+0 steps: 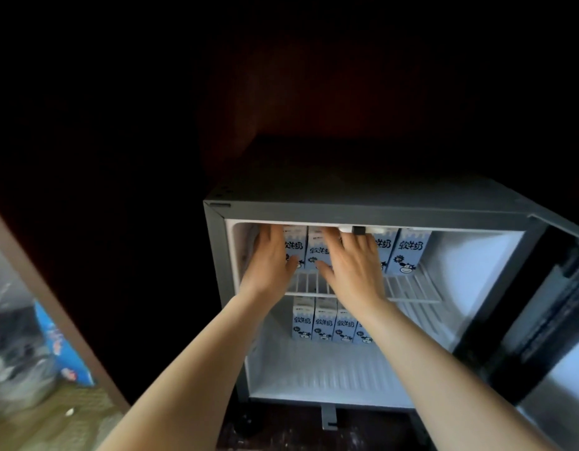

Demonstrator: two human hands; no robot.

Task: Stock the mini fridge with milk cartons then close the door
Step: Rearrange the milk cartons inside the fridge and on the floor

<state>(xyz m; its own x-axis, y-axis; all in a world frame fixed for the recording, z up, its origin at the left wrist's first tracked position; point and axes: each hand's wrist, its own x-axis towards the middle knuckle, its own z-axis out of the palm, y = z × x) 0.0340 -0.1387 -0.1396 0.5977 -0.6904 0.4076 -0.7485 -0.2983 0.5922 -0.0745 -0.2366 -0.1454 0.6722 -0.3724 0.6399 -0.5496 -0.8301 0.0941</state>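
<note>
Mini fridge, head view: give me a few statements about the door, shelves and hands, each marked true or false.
1. The fridge door is shut. False: it stands open on the right.
2. Milk cartons stand on the upper wire shelf. True.
3. The lower compartment holds no cartons. False: a row of cartons stands there.
4. Both the left hand and the right hand reach to the upper shelf. True.

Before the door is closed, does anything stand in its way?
Yes. Both arms reach through the doorway: the left hand and right hand rest against milk cartons on the upper wire shelf. The door stands open at the right. Nothing else visible blocks its swing.
</note>
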